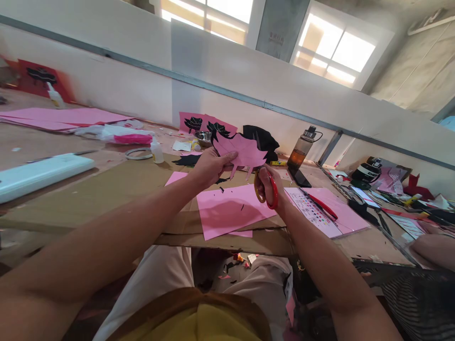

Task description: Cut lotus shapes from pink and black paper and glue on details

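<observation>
My left hand pinches a pink paper cutout with a jagged outline and thin leg-like strips, black material showing along its upper edge. A pair of scissors with red and yellow handles is in my right hand, fingers through the loops. Its blades are mostly hidden by the hand and the cutout's lower right corner. Below both hands lies a pink sheet with small black scraps on it.
Cardboard covers the table. A bottle of brown liquid stands beside a phone. Red-handled scissors lie on a printed sheet. Glue bottles and a metal bowl sit farther back. Someone's arm shows at right.
</observation>
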`<act>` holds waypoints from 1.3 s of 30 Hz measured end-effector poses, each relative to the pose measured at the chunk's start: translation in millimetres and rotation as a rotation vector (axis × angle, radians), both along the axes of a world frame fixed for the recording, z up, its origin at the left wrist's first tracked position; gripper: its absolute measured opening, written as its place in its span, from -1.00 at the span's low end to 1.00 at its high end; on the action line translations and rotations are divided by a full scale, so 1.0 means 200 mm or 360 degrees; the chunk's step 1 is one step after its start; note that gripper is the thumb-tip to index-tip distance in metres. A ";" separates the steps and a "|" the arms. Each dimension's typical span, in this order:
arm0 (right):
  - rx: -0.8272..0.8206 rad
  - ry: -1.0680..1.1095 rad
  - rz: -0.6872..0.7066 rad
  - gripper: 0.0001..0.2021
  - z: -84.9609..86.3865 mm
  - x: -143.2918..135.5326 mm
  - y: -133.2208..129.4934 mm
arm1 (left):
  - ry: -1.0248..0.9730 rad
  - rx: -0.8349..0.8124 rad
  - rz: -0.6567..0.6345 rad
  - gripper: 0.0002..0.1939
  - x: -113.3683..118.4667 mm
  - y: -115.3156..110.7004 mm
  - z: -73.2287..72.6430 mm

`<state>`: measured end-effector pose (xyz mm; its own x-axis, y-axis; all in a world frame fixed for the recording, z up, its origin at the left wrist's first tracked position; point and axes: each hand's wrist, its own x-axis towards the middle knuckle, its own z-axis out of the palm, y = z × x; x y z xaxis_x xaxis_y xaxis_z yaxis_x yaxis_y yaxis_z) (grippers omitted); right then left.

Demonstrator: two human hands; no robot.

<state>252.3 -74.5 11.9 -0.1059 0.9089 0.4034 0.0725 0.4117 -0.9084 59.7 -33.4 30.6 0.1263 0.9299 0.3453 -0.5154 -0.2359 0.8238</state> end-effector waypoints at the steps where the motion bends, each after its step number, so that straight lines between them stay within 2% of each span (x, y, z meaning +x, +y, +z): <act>1: 0.0004 -0.0009 0.0003 -0.27 0.00 0.00 0.00 | 0.0009 -0.0012 0.0002 -0.65 0.00 0.00 0.00; 12: 0.0021 -0.0030 -0.0070 -0.27 0.00 -0.01 0.00 | 0.0049 0.0015 0.0002 -0.70 0.01 0.00 -0.03; 21: 0.0045 -0.0031 -0.0112 -0.28 -0.01 -0.02 0.00 | 0.0058 0.0048 0.0006 -0.67 0.01 -0.01 -0.03; 29: 0.0063 -0.0030 -0.0156 -0.28 -0.01 -0.02 -0.01 | 0.0097 0.0035 0.0055 -0.56 0.01 0.00 -0.03; 39: 0.0014 -0.0031 -0.0182 -0.29 -0.03 -0.02 -0.01 | 0.0065 0.0038 0.0042 -0.56 0.01 -0.01 -0.02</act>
